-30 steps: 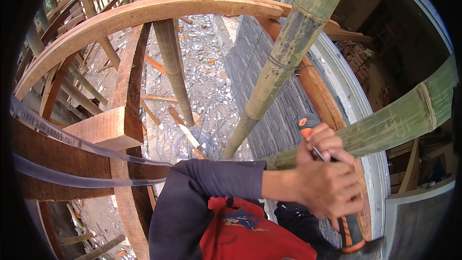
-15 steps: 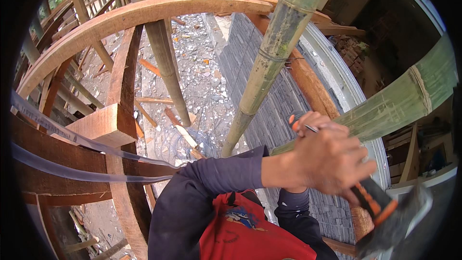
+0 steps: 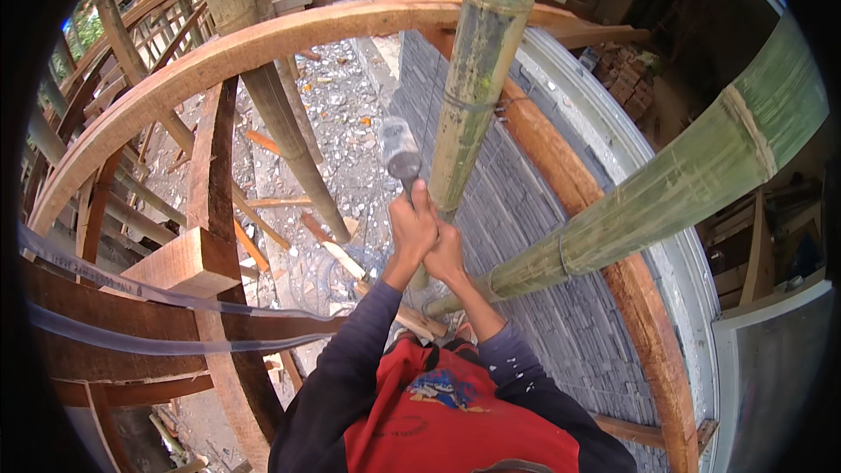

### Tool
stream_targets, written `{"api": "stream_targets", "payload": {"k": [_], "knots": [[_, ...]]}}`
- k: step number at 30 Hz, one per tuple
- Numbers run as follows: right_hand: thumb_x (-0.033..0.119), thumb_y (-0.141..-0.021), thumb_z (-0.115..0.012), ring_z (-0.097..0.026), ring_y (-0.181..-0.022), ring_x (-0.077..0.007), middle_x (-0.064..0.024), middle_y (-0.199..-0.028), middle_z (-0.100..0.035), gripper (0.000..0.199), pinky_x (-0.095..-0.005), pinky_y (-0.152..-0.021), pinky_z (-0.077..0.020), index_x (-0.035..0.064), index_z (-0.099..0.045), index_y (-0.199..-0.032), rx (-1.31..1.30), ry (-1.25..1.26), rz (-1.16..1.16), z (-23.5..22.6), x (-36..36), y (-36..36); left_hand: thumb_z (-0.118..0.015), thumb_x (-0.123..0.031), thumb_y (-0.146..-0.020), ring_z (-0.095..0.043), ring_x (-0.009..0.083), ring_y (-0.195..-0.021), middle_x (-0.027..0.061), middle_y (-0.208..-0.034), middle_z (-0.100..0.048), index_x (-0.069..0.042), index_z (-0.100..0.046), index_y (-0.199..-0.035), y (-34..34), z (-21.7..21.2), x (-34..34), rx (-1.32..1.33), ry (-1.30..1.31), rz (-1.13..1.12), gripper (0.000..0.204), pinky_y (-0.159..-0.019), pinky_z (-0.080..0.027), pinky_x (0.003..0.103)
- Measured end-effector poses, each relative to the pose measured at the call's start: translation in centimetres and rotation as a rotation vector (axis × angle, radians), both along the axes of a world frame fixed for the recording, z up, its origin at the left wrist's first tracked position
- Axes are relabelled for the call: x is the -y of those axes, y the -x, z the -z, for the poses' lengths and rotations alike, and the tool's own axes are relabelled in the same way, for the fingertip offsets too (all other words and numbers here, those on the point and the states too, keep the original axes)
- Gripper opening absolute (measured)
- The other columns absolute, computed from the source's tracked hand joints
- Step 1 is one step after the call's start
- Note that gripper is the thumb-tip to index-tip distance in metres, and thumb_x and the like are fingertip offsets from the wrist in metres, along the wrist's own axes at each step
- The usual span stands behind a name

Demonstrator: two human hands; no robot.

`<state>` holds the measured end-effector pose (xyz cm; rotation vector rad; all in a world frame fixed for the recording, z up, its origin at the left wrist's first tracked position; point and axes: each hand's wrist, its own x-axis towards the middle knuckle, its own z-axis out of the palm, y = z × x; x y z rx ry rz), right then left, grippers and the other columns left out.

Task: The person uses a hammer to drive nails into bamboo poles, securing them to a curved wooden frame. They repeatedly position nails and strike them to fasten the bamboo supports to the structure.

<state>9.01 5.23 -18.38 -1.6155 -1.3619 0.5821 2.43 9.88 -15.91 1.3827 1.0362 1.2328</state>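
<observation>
Moved: hammer [image 3: 400,156] swung from lower right to centre, both hands now together.
Grip: left hand [image 3: 412,226] and right hand [image 3: 447,250] wrapped around handle.
Axis: head points up-left, just beside bamboo pole [image 3: 477,79].

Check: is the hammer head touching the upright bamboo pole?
Cannot tell. In the head view the blurred hammer head, raised by both hands, sits beside the bamboo pole; no contact or gap shows plainly.
</observation>
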Motion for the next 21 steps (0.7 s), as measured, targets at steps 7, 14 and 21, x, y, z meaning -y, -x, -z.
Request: {"api": "stream_targets", "payload": {"k": [7,14,21], "knots": [[0.013,-0.071,-0.068,-0.066,-0.072,-0.029,-0.0226,-0.075,-0.063,0.029,-0.0354,-0.059,-0.0478,-0.0076,-0.06,-0.09,-0.002,-0.8,0.014,-7.4,3.2,-1.1,-0.054,-0.035,-0.085,-0.053,0.0192,-0.05,0.0059,-0.068,-0.058,-0.006,-0.054,-0.065,-0.8,-11.1,3.8,0.101,-1.156,0.307,0.036,-0.045,-0.041,0.032],[0.012,-0.072,-0.067,-0.065,-0.069,-0.0285,-0.0205,-0.073,-0.063,0.026,-0.0359,-0.058,-0.0476,-0.0063,-0.059,-0.088,-0.182,-0.488,0.231,0.3,-0.9,-1.1,-0.05,-0.042,-0.086,-0.056,0.0368,-0.059,0.0192,-0.067,-0.058,-0.002,-0.06,-0.079,-3.2,-5.8,0.8,-0.346,-0.746,0.39,0.042,-0.056,-0.044,0.042],[0.013,-0.074,-0.064,-0.059,-0.059,-0.0282,-0.0132,-0.065,-0.057,0.021,-0.0395,-0.055,-0.0448,-0.0013,-0.054,-0.085,-0.213,-0.034,0.217,1.5,2.2,-2.4,-0.047,-0.051,-0.086,-0.057,0.0431,-0.058,0.0243,-0.06,-0.056,0.004,-0.057,-0.087,-4.7,-2.1,1.3,-0.345,-0.272,0.217,0.055,-0.056,-0.045,0.048]]}}
